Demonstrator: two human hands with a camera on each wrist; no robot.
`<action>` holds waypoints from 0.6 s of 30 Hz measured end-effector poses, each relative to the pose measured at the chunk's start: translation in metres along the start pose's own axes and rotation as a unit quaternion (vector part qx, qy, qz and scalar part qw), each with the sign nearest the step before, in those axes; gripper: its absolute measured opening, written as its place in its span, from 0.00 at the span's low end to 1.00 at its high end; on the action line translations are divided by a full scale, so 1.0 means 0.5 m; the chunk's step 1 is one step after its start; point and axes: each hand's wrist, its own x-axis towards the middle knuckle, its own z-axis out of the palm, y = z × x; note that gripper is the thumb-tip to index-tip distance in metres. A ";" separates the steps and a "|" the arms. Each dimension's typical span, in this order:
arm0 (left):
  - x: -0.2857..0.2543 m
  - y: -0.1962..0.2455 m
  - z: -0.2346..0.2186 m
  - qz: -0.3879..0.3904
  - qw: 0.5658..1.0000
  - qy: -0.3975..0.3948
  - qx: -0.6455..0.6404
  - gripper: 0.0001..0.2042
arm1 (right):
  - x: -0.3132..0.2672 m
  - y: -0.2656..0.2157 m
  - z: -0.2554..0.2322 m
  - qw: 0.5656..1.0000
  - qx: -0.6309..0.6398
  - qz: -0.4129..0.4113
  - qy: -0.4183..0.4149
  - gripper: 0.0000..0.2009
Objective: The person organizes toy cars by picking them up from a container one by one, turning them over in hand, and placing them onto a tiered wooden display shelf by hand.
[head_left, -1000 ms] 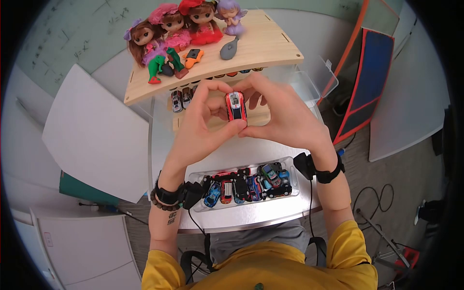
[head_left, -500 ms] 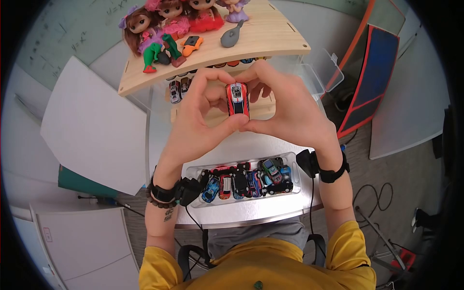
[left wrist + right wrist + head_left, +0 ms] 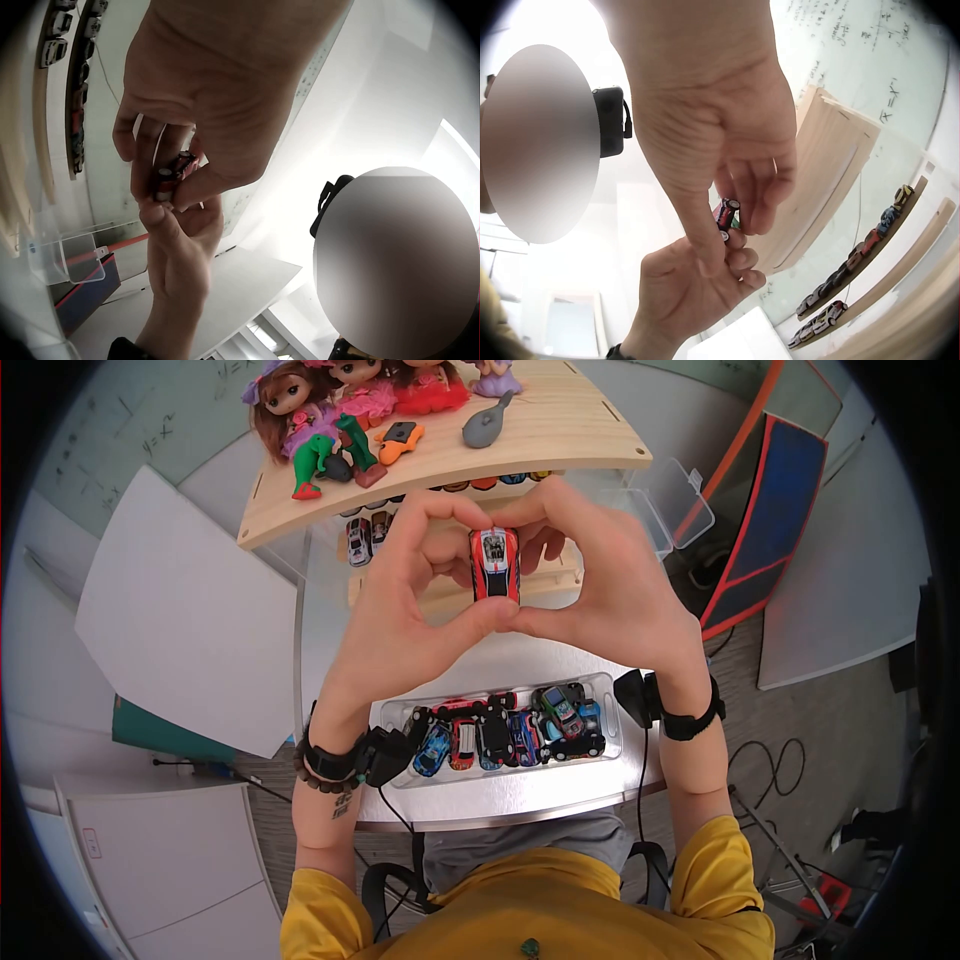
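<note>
A small red toy car (image 3: 496,565) with a white-and-black top is held up between both hands, above the table in the head view. My left hand (image 3: 400,605) pinches it from the left, thumb at its lower end and index finger at its upper end. From the other side my right hand (image 3: 605,585) pinches it the same way, the two thumbs meeting below it. In the left wrist view the toy car (image 3: 174,176) shows its side and wheels between the fingers. The right wrist view shows the toy car (image 3: 726,216) partly hidden by the thumb.
A clear plastic tray (image 3: 402,772) full of toy cars sits near the table's front edge. Behind the hands stands a wooden shelf (image 3: 560,435) bearing dolls (image 3: 430,395), a grey figure (image 3: 487,425) and small toys. Toy cars (image 3: 358,543) line its lower tiers. An open clear lid (image 3: 690,510) juts out right.
The head view has shifted, so the shelf and tray sit slightly higher in it. Both hands keep their grip on the red toy car, which has hardly moved.
</note>
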 end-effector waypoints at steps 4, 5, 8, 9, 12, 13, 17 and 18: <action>-0.001 -0.002 -0.003 0.000 1.000 -0.001 -0.002 0.29 | 0.000 0.000 0.002 1.000 0.002 -0.003 0.005 0.26; -0.001 -0.003 -0.004 0.001 1.000 -0.003 0.004 0.29 | 0.000 0.000 0.002 1.000 0.002 -0.003 0.005 0.26; 0.000 -0.003 -0.003 0.003 1.000 -0.001 0.008 0.29 | 0.000 0.000 0.003 1.000 0.004 -0.003 0.005 0.26; 0.000 -0.003 -0.002 0.004 1.000 0.001 0.004 0.29 | 0.000 -0.001 0.002 1.000 0.001 -0.002 0.004 0.26; 0.000 -0.003 0.002 0.015 1.000 0.010 0.005 0.29 | 0.000 -0.002 0.003 1.000 0.000 0.000 0.005 0.25; 0.000 -0.002 0.003 0.015 1.000 0.011 0.005 0.29 | 0.000 -0.003 0.003 1.000 0.002 0.000 0.007 0.25; 0.001 0.001 0.012 0.037 0.999 0.032 0.022 0.28 | 0.001 -0.004 0.001 1.000 -0.003 -0.009 0.012 0.25; 0.002 0.002 0.015 0.052 0.997 0.047 0.027 0.26 | 0.001 -0.006 0.000 1.000 -0.003 -0.009 0.010 0.25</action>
